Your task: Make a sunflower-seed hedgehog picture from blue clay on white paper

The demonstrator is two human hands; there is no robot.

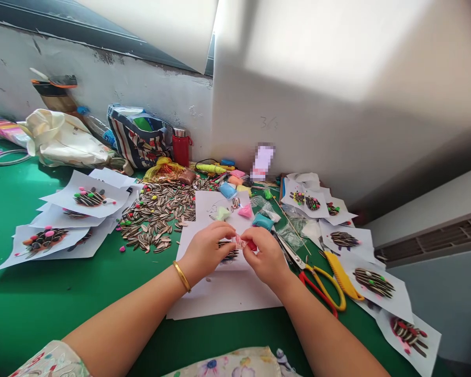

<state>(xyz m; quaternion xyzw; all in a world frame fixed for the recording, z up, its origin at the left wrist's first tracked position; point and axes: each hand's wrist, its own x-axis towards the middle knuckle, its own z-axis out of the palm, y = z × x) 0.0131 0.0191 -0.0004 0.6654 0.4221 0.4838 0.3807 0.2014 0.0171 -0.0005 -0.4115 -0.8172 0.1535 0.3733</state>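
Note:
Over the white paper sheets [227, 296], my left hand [209, 246] and my right hand [267, 256] meet fingertip to fingertip. Both pinch a small clear plastic packet [240, 242] with something reddish-pink in it. Partly hidden beneath the fingers, a cluster of striped sunflower seeds [231, 255] lies on the paper. Just beyond my hands are a pale green packet [222, 213], a pink packet [245, 210] and a teal packet [262, 221] of what looks like soft clay. A gold bangle [181, 276] circles my left wrist.
A heap of sunflower seeds [153, 220] spreads left of the paper on the green table [102, 298]. Scissors [317, 283] and a yellow comb-like tool [341, 275] lie right. Seed pictures stand stacked left [98, 183] and right [345, 235]. A red bottle [180, 147] and bags line the wall.

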